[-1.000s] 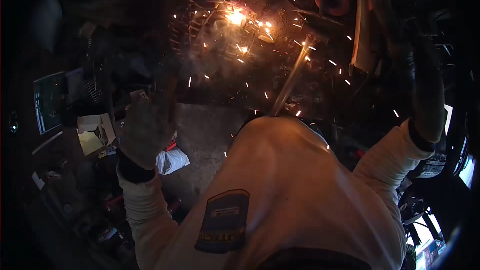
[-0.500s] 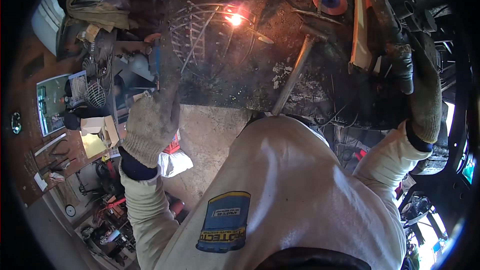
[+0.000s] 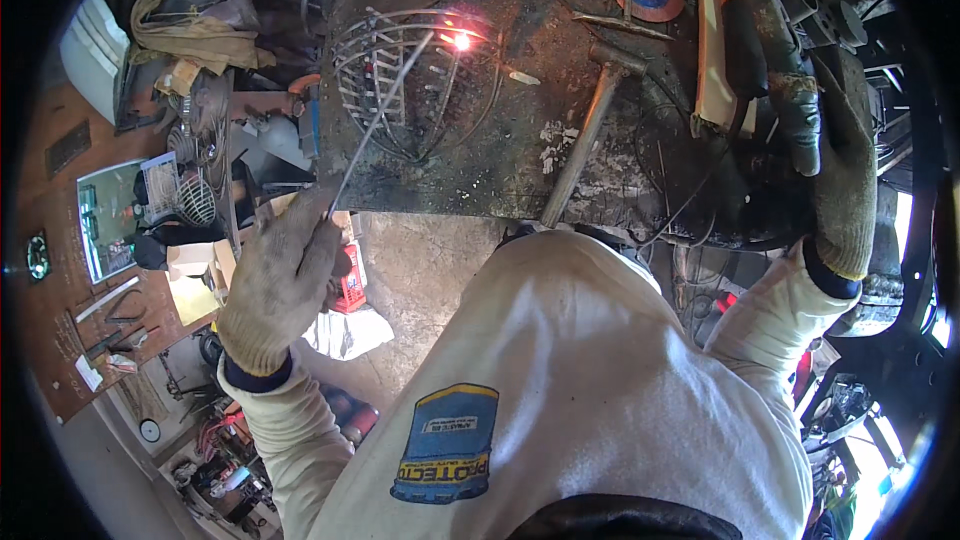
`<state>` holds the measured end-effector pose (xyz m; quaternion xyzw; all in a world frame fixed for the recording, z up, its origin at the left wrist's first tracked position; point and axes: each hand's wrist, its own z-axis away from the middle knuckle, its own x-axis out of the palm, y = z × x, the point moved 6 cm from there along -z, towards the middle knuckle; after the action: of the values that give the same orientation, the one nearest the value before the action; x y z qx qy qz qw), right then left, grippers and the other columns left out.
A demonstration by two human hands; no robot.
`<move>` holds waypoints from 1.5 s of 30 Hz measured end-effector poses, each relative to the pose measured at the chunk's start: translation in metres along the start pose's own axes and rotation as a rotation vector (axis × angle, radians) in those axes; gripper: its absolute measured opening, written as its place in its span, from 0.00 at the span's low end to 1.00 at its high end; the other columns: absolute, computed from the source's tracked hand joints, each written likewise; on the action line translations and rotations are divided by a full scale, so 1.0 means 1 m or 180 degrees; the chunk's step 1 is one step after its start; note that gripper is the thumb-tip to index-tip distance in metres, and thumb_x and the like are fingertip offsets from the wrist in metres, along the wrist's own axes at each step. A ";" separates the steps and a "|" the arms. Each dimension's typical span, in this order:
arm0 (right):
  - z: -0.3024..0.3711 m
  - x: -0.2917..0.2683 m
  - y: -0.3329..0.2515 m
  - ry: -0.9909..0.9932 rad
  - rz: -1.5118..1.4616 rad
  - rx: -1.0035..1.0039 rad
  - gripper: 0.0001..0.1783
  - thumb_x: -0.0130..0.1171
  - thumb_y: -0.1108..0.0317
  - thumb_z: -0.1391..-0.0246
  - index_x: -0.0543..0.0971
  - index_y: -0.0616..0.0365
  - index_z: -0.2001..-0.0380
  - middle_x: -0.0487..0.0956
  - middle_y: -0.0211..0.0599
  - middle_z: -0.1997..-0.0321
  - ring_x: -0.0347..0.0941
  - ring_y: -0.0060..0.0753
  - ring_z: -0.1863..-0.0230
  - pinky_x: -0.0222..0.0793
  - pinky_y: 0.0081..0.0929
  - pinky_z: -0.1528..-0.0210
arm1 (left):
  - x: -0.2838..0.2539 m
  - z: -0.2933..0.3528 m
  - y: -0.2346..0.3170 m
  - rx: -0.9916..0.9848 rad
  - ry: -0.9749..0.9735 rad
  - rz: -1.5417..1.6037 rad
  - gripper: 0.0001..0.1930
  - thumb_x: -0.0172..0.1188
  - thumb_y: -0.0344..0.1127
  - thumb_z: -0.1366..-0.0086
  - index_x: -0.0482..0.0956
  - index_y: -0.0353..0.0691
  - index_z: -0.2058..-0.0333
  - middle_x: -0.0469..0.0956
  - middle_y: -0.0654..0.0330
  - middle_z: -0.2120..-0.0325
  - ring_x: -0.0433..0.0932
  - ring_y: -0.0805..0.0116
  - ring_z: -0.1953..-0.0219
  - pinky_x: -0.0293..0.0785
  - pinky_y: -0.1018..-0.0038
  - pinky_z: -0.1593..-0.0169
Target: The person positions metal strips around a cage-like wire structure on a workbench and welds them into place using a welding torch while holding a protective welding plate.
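My left hand (image 3: 280, 275), in a knitted work glove, is closed around the lower end of a thin metal rod (image 3: 376, 120). The rod slants up and away, its far end over a round cage of bent metal bars (image 3: 372, 75) on the dark workbench (image 3: 450, 180). A small bright red-white glow (image 3: 461, 41) burns on the cage's upper bars. Also gloved, my right hand (image 3: 846, 175) lies at the bench's right side with its fingers stretched away from me. A long grey-brown tool (image 3: 803, 125) with a rounded end lies right beside those fingers.
A hammer (image 3: 597, 125) lies with its handle over the bench's near edge. Behind it is an orange grinding disc (image 3: 672, 5). A pale angled strip (image 3: 710, 60), cables and round metal pieces crowd the right. On the left, a brown board (image 3: 60, 270) carries hand tools.
My left hand has shifted left and nearer to me, and the rod now shows running into it. The glow has shrunk and the whole scene looks brighter. My right hand is nearly unmoved.
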<state>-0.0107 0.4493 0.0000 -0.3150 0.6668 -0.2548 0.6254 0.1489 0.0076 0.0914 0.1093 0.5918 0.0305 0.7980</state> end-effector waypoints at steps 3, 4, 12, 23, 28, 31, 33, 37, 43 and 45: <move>0.003 0.002 0.006 -0.0027 -0.0037 0.0197 0.30 0.56 0.74 0.39 0.72 0.57 0.33 0.82 0.41 0.44 0.80 0.27 0.51 0.76 0.27 0.47 | 0.020 0.005 0.002 -0.1282 -0.0540 0.1584 0.19 0.51 0.27 0.30 0.70 0.31 0.41 0.85 0.54 0.70 0.79 0.68 0.83 0.75 0.73 0.79; 0.003 0.001 0.004 0.0028 0.0137 0.0077 0.30 0.57 0.74 0.39 0.72 0.57 0.33 0.83 0.41 0.46 0.80 0.26 0.52 0.76 0.26 0.49 | 0.026 0.004 0.008 -0.1172 -0.0529 0.1856 0.19 0.49 0.26 0.29 0.70 0.31 0.41 0.85 0.55 0.72 0.78 0.70 0.86 0.74 0.73 0.81; 0.008 0.007 0.002 -0.0105 -0.0099 0.0316 0.30 0.58 0.75 0.39 0.72 0.57 0.33 0.83 0.40 0.48 0.80 0.23 0.56 0.76 0.24 0.52 | 0.045 -0.009 0.022 -0.0206 -0.0336 0.0881 0.19 0.60 0.26 0.36 0.76 0.31 0.46 0.83 0.51 0.58 0.83 0.61 0.73 0.81 0.67 0.69; 0.006 0.014 0.008 -0.0150 -0.0372 0.0238 0.23 0.56 0.64 0.31 0.75 0.54 0.35 0.85 0.40 0.50 0.81 0.22 0.58 0.77 0.24 0.54 | 0.019 -0.044 0.082 0.1782 0.0005 -0.2418 0.15 0.60 0.30 0.46 0.82 0.31 0.59 0.78 0.50 0.48 0.79 0.59 0.58 0.75 0.63 0.51; 0.007 0.020 0.004 -0.0216 -0.0917 0.0214 0.27 0.55 0.70 0.33 0.71 0.58 0.32 0.83 0.41 0.47 0.80 0.23 0.54 0.75 0.23 0.50 | 0.025 -0.060 0.097 0.1575 -0.0213 -0.2585 0.15 0.61 0.32 0.44 0.82 0.31 0.59 0.79 0.53 0.58 0.79 0.60 0.61 0.76 0.65 0.55; 0.005 0.019 0.000 -0.0269 -0.0886 0.0284 0.27 0.56 0.70 0.33 0.71 0.59 0.32 0.83 0.42 0.47 0.80 0.23 0.54 0.76 0.23 0.51 | 0.029 -0.075 0.105 0.1485 -0.0148 -0.2548 0.16 0.60 0.33 0.41 0.81 0.31 0.55 0.79 0.56 0.62 0.79 0.60 0.61 0.77 0.66 0.57; 0.005 0.020 0.008 -0.0198 -0.0916 0.0143 0.27 0.56 0.70 0.33 0.71 0.58 0.32 0.84 0.41 0.49 0.80 0.21 0.56 0.76 0.22 0.53 | 0.041 -0.083 0.088 0.1260 -0.0364 -0.2467 0.17 0.59 0.33 0.40 0.80 0.31 0.53 0.78 0.57 0.64 0.79 0.60 0.61 0.77 0.67 0.59; 0.005 0.020 0.004 -0.0373 -0.1183 0.0361 0.25 0.59 0.65 0.33 0.74 0.60 0.35 0.83 0.42 0.46 0.79 0.26 0.49 0.75 0.26 0.46 | 0.052 -0.073 0.112 0.1777 0.0242 -0.3012 0.20 0.57 0.34 0.40 0.79 0.31 0.50 0.78 0.58 0.65 0.78 0.62 0.61 0.77 0.67 0.59; 0.003 0.022 0.009 -0.0293 -0.0961 0.0344 0.26 0.56 0.71 0.34 0.71 0.58 0.33 0.83 0.37 0.52 0.78 0.17 0.61 0.75 0.18 0.60 | 0.077 -0.071 0.102 0.0764 0.0340 -0.2533 0.26 0.58 0.34 0.42 0.76 0.28 0.45 0.76 0.58 0.73 0.77 0.61 0.66 0.75 0.67 0.65; 0.002 0.024 0.016 -0.0284 -0.0991 0.0236 0.26 0.56 0.71 0.33 0.71 0.58 0.33 0.83 0.38 0.50 0.79 0.18 0.60 0.75 0.18 0.59 | 0.077 -0.073 0.108 0.0799 0.0403 -0.2538 0.22 0.58 0.33 0.41 0.77 0.29 0.49 0.77 0.58 0.74 0.79 0.61 0.69 0.77 0.67 0.68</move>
<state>-0.0108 0.4426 -0.0276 -0.4022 0.5717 -0.3589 0.6186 0.1116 0.1366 0.0218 -0.0340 0.6348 -0.3463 0.6899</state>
